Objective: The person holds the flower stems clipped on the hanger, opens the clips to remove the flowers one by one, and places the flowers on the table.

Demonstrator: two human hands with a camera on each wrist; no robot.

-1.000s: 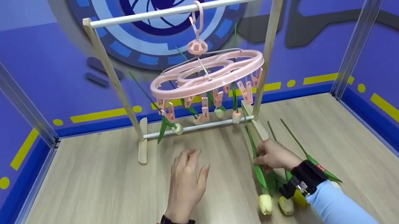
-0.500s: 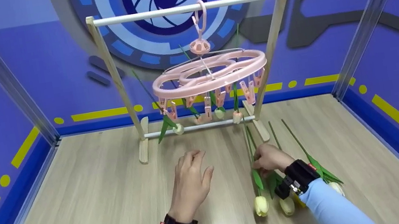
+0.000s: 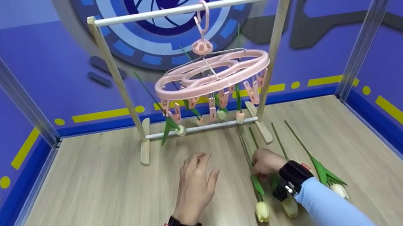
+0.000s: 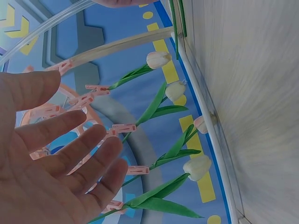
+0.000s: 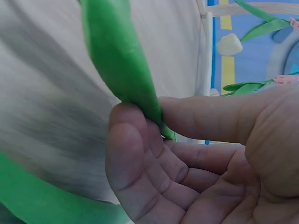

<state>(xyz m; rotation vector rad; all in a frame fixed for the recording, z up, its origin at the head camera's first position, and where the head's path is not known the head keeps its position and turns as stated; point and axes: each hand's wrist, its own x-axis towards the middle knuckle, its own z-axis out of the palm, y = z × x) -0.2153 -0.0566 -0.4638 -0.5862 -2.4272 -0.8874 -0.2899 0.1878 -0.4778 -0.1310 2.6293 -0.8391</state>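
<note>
My right hand [image 3: 268, 161] pinches the stem and leaf of a pale yellow artificial tulip [image 3: 262, 211] between thumb and curled fingers; in the right wrist view its green leaf [image 5: 122, 60] runs into the grip. My left hand [image 3: 195, 185] hovers over the table with fingers relaxed and nothing in them. In front of it hangs a pink clip hanger [image 3: 217, 84]. Several tulips dangle head-down from its clips, among them a white tulip [image 4: 197, 167] and a pinkish tulip [image 4: 158, 59]. Beside the right wrist, another pale yellow tulip [image 3: 290, 207] lies partly hidden.
A wooden rack [image 3: 112, 70] with a white top bar carries the hanger, its feet standing on the wooden table [image 3: 91, 213]. A white tulip [image 3: 338, 190] lies at the right. Blue printed panels wall in the back and sides.
My right hand has moved left with the pinched tulip, away from the other tulips on the table. The left hand has shifted slightly right, its fingers still relaxed.
</note>
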